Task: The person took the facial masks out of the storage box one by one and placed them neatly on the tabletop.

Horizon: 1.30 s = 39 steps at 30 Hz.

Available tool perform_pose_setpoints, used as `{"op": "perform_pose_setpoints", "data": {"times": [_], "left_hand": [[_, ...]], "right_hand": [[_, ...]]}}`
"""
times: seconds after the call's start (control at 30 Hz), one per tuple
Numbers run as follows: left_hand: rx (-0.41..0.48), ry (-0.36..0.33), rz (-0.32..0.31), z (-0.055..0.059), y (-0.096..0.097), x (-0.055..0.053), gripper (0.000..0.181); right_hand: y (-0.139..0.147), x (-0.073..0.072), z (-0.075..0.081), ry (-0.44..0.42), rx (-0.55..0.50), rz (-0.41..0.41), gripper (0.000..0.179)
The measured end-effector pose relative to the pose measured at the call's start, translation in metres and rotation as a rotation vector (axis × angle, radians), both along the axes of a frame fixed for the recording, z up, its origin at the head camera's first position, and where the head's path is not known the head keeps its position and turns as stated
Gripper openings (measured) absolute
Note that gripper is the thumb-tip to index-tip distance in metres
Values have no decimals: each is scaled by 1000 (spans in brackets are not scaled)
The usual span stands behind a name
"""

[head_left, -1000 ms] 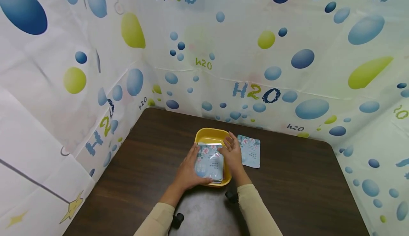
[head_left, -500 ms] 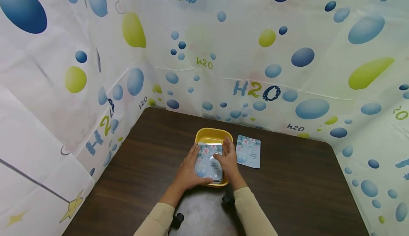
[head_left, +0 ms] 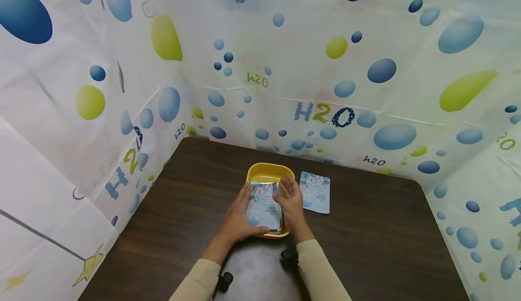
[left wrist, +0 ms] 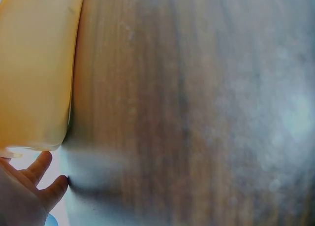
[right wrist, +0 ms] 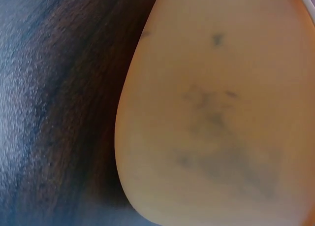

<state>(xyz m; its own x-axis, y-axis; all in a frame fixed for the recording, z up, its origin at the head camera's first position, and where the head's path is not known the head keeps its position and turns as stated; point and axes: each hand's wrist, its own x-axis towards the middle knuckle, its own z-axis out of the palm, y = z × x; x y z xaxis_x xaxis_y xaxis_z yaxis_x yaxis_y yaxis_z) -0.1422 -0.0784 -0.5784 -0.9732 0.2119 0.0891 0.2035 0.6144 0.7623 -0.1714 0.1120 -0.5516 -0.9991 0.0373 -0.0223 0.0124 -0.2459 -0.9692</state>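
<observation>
A stack of flat light-blue sachets with pink flowers lies over the yellow tray. My left hand holds the stack, its fingers along the left edge and its thumb at the near edge. At the stack's right edge is my right hand, its thumb touching the top sachet and its other fingers raised and loosely bent. A single matching sachet lies on the table just right of the tray. The tray's outer wall fills much of the right wrist view, and part of it shows in the left wrist view.
The dark wooden table stretches out on both sides of the tray. White sheeting printed with blue and green drops rises behind it and at both sides.
My right hand has come a little nearer the stack, bringing its thumb to the right edge of the top sachet. The left hand keeps its hold, and the loose sachet lies where it was.
</observation>
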Motion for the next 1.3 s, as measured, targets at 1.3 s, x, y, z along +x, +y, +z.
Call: {"op": "perform_pose_setpoints", "data": {"times": [1.3], "left_hand": [[7, 46, 1, -2, 1, 1, 132]], "right_hand": [[-3, 2, 4, -138, 197, 234, 62]]}}
